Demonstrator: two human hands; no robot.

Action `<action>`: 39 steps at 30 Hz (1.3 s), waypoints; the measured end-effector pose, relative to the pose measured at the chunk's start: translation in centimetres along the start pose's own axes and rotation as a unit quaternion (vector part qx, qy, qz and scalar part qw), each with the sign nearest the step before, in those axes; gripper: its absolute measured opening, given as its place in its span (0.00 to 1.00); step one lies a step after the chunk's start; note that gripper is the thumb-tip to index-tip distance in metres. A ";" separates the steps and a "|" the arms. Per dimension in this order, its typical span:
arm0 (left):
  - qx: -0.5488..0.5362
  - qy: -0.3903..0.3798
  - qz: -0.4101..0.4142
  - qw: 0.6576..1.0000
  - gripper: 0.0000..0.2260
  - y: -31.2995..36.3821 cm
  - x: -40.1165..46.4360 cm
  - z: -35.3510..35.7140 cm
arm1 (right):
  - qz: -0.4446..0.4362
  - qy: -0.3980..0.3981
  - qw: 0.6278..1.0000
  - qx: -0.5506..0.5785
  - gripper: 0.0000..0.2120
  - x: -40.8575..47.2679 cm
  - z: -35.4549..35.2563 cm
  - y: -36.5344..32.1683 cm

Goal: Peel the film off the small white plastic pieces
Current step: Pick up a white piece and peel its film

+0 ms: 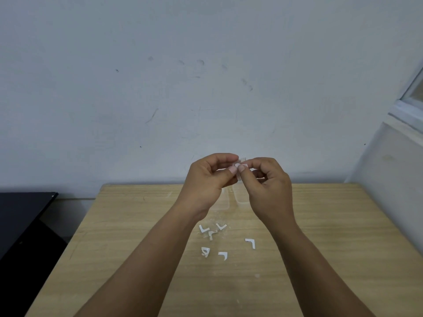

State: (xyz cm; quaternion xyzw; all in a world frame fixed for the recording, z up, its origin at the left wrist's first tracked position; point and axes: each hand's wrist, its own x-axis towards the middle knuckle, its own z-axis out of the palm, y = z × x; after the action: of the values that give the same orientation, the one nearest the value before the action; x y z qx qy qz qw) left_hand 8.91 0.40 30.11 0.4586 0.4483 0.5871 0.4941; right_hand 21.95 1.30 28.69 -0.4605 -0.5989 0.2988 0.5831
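Note:
My left hand and my right hand meet above the far half of the wooden table. Between their thumbs and forefingers they pinch one small white plastic piece with clear film on it; the fingers hide most of it. Several white L-shaped pieces lie on the table under my forearms: one piece, another piece, a third piece, and others near them. A curled white scrap lies beside them.
Clear film strips lie on the table below my hands. A dark surface stands left of the table. The wall is right behind the table, and a window frame juts in at the right.

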 end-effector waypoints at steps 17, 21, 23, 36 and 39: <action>-0.150 0.006 -0.119 0.981 0.07 1.3 0.4 -0.4 | -0.033 -0.052 0.998 -0.008 0.06 0.0 -0.2 0.3; -0.163 0.002 -0.137 0.977 0.07 1.4 0.4 -0.5 | -0.056 -0.061 0.997 0.000 0.10 0.0 -0.2 0.5; -0.168 0.000 -0.144 0.975 0.07 1.4 0.3 -0.6 | -0.069 -0.070 0.995 0.003 0.12 -0.1 -0.3 0.4; 0.002 0.051 -0.047 0.998 0.07 0.9 0.4 -0.5 | -0.157 0.039 0.982 -0.096 0.12 -0.3 0.2 2.1; 0.031 0.048 -0.035 0.998 0.07 0.7 0.3 -0.3 | -0.177 0.034 0.973 -0.142 0.12 0.1 0.3 2.1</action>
State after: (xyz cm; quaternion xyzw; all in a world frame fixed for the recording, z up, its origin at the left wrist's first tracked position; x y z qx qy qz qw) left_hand 8.48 0.62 30.74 0.4292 0.5053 0.5764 0.4777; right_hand 22.06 2.25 26.78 -0.4352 -0.6869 0.0874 0.5754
